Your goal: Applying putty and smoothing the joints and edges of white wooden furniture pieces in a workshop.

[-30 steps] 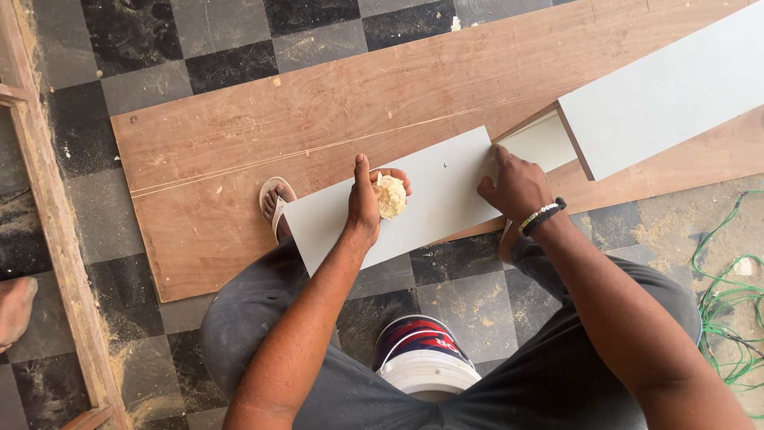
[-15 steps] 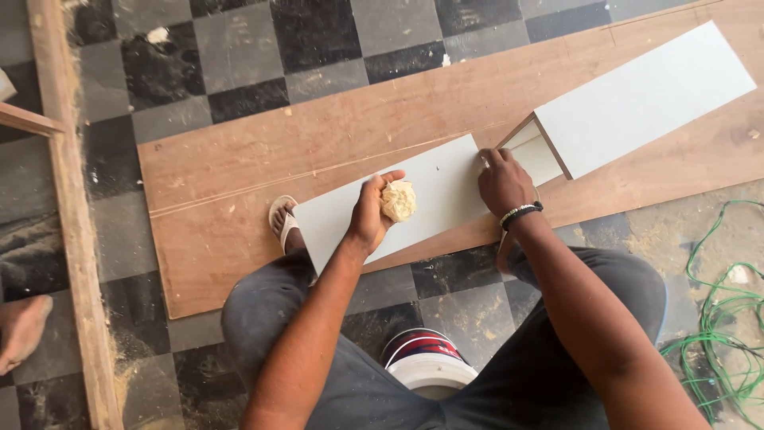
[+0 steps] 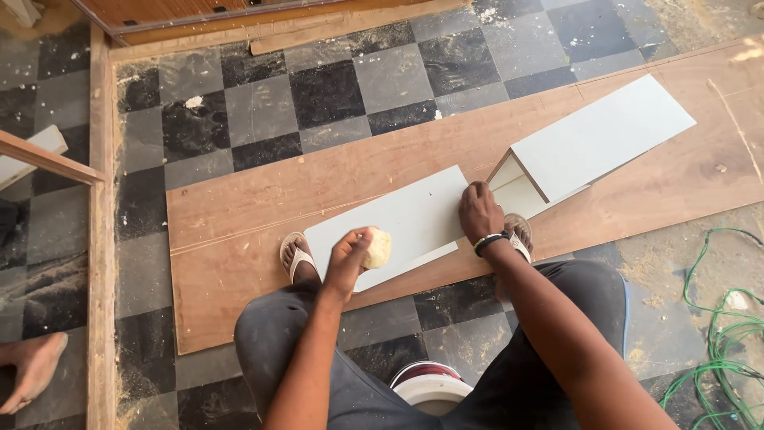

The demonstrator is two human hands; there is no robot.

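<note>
A white laminated board (image 3: pixel 402 216) lies on a long brown plywood sheet (image 3: pixel 239 223) on the checkered floor. My left hand (image 3: pixel 350 253) grips a small pale yellow wad (image 3: pixel 377 248), and presses it on the board's near edge. My right hand (image 3: pixel 480 211) rests flat on the board's right end, a beaded band on its wrist. Just right of that hand stands a white open-ended box piece (image 3: pixel 585 151). My sandalled feet (image 3: pixel 296 256) rest on the plywood on either side of the board.
A wooden rail (image 3: pixel 99 239) runs along the left. Green cable (image 3: pixel 720 334) is coiled on the floor at the right. A round red and white container (image 3: pixel 430 384) sits between my knees. Another person's bare foot (image 3: pixel 32 368) shows at the lower left. Sawdust litters the tiles.
The view has pulled back and shifted. My left hand with the wad has slid toward the board's near edge. My right hand stays on the board's right end.
</note>
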